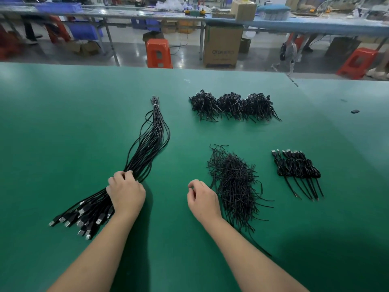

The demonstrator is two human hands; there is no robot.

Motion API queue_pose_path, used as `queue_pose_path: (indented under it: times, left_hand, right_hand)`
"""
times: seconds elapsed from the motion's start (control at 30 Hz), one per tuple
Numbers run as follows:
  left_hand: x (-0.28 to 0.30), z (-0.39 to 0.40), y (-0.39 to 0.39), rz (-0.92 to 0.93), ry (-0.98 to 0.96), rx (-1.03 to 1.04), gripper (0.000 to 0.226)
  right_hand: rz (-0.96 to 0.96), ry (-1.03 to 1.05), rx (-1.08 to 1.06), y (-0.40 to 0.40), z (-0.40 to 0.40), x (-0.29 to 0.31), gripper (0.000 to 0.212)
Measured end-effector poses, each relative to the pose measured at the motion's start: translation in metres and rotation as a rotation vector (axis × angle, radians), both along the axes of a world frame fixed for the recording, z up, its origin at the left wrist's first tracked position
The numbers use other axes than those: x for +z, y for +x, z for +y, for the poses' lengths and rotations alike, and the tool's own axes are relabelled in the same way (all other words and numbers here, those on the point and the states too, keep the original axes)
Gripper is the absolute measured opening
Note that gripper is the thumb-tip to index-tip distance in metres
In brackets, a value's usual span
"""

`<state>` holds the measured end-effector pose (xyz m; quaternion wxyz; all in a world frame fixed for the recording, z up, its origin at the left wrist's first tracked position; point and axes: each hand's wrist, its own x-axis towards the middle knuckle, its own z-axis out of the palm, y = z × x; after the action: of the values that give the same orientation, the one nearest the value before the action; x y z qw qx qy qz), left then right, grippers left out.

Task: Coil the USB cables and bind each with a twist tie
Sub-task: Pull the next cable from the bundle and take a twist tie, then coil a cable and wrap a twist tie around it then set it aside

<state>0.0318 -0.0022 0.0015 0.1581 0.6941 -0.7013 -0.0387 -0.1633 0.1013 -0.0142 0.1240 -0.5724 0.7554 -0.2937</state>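
Left hand (125, 193) fingers curled, pressing down; right hand (202, 198) loosely curled, hovering.

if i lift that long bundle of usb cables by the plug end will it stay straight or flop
Likely flop: the uncoiled cable bundle already curves on the green table. The strands bow apart mid-length, so they would probably splay. One tie near the far tip should keep that end together.
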Motion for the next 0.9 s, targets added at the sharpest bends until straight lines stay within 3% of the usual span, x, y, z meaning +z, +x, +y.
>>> queue_pose_path:
  times: [0.17,0.43,0.77,0.9]
  left_hand:
    - [0.011,-0.019,0.015,-0.037,0.095,0.049,0.032]
    - [0.021,-0.032,0.024,0.09,0.142,-0.017,0.029]
    - [0.039,-0.025,0.006,-0.015,0.272,-0.015,0.011]
    - [0.045,-0.026,0.0,0.171,0.308,-0.084,0.01]
  right_hand:
    - [-0.012,0.005,-0.001,0.0,0.0,0.0,0.015]
    - [-0.01,0.0,-0.001,-0.001,0.0,0.001,0.015]
    - [-0.021,0.007,-0.006,0.0,0.001,0.001,0.014]
    - [-0.025,0.007,-0.006,0.0,0.001,0.0,0.014]
